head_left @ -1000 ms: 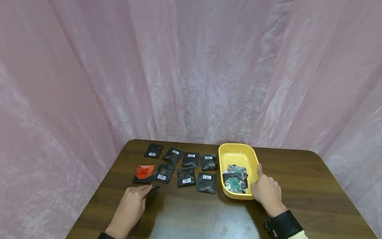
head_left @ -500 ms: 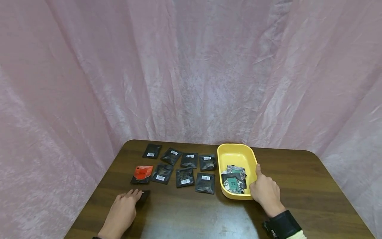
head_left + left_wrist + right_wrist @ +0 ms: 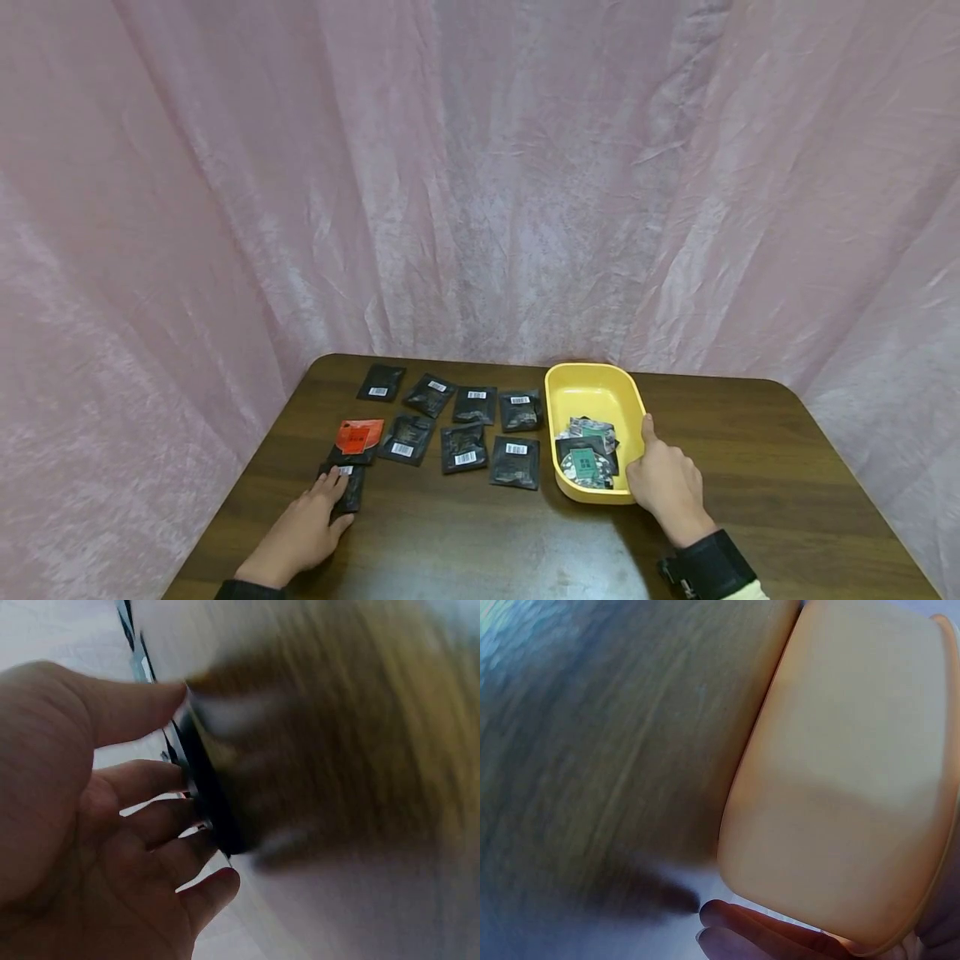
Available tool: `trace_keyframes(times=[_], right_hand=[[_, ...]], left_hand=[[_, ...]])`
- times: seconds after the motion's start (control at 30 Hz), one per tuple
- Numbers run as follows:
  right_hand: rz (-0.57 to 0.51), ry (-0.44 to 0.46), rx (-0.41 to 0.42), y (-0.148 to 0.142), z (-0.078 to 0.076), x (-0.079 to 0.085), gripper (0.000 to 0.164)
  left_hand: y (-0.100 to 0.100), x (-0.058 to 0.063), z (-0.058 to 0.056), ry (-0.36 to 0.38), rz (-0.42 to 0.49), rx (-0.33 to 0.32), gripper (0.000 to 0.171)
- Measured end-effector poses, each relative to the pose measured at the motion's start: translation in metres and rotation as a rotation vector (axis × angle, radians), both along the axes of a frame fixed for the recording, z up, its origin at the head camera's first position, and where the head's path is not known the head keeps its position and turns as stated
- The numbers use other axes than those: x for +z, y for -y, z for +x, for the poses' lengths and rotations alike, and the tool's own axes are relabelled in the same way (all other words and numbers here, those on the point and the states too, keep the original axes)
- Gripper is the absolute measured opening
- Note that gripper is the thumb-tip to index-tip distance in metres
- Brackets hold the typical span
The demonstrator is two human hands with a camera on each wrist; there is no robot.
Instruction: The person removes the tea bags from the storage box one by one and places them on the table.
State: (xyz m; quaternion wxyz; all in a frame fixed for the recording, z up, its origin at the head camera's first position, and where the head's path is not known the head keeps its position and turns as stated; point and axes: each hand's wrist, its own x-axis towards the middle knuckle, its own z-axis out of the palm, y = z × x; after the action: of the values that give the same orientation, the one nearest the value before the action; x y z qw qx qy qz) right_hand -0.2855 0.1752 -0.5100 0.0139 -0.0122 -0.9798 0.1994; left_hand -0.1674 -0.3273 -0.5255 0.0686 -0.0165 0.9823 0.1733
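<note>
My left hand rests on a small black sachet with a white barcode label, lying just in front of the orange-and-black sachet. Its fingers lie extended over the sachet's left part, the thumb spread at the near side. In the left wrist view this sachet appears edge-on at the fingertips. My right hand holds the right side of a yellow plastic bin, index finger along the rim. In the right wrist view its fingers lie against the bin's outer wall; the thumb is hidden.
Several black sachets lie in two rows left of the bin, most with barcode labels showing. Inside the bin are several silver-and-black sachets with green labels. Pink curtains hang behind the brown wooden table.
My left hand has moved left and laid the black sachet down in front of the orange one; its fingers have spread. My right hand stays on the bin.
</note>
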Motion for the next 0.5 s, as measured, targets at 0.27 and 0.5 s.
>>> trace_keyframes(times=[0.27, 0.5], right_hand=[[-0.003, -0.008, -0.002, 0.000, 0.000, -0.001, 0.075], [-0.001, 0.006, -0.002, 0.000, -0.001, -0.002, 0.078]], left_hand=[[0.005, -0.006, -0.012, 0.049, 0.065, -0.005, 0.076], [0.006, -0.005, -0.015, 0.073, 0.059, 0.013, 0.078]])
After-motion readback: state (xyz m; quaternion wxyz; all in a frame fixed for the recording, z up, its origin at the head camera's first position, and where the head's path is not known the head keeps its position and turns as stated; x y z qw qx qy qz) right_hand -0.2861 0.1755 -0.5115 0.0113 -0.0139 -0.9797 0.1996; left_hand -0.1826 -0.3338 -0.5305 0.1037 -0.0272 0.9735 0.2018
